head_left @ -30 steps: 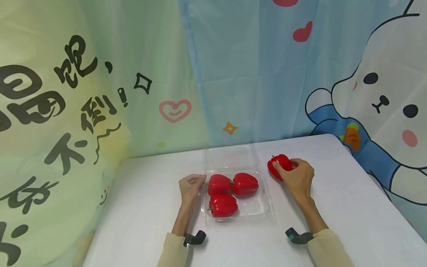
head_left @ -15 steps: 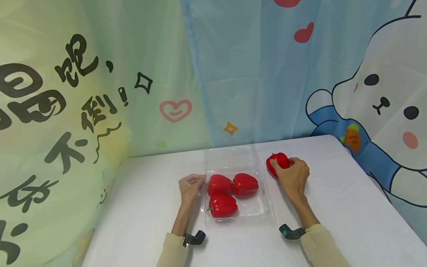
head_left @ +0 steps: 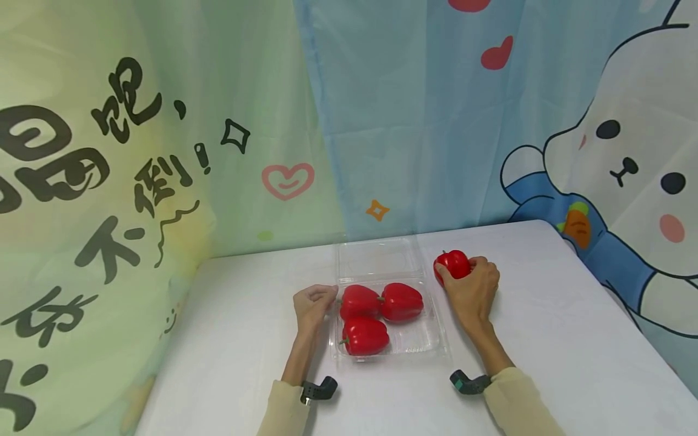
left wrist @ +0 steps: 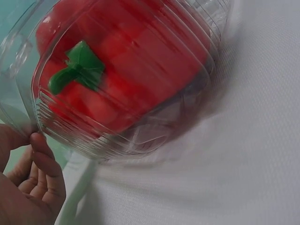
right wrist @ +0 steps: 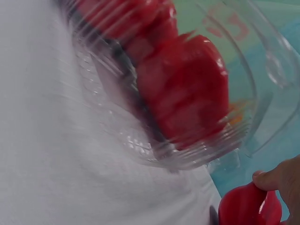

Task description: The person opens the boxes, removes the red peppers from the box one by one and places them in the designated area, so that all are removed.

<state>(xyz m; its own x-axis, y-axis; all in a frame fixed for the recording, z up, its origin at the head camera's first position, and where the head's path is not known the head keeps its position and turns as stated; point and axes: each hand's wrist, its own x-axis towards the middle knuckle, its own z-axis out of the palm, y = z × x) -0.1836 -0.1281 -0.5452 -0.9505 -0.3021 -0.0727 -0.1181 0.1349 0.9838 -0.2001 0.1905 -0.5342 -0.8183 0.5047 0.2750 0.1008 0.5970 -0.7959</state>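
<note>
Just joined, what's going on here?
A person's left hand pinches the left rim of a clear plastic hinged box on a white-covered table. Their right hand holds a glossy red bell pepper just outside the box, on its right. Three more red peppers lie inside: back left, back right and front left. The front right has none, and the transparent lid is open at the back.

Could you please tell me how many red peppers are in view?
4. The clear container holds a back-left pepper, a back-right pepper and a front-left pepper; the right hand holds another pepper. I see no sign of hidden ones.
</note>
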